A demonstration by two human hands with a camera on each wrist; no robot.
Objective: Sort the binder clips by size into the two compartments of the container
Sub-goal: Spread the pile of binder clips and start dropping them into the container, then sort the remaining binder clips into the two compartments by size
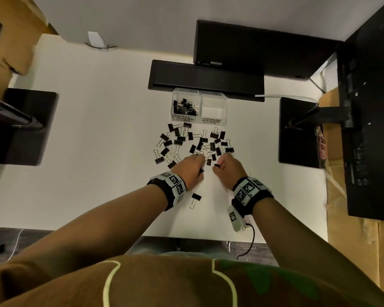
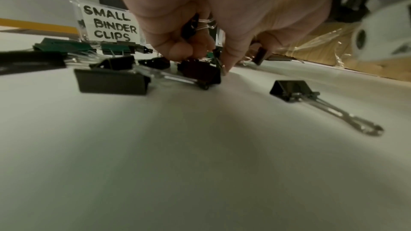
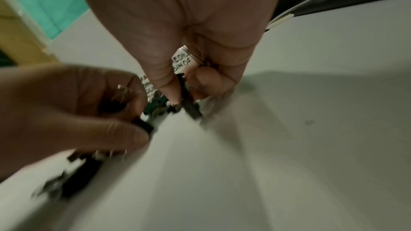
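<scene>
Your curled left hand (image 1: pixel 192 167) hides small clips (image 2: pixel 190 25) it grasps; right hand (image 1: pixel 227 166) pinches blurred clip (image 3: pixel 188 97).

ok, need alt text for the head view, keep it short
Both hands, left hand and right hand, pick at a scatter of black binder clips on a white table. Behind it, a clear container holds clips in its small-labelled compartment; the medium one looks empty.
</scene>
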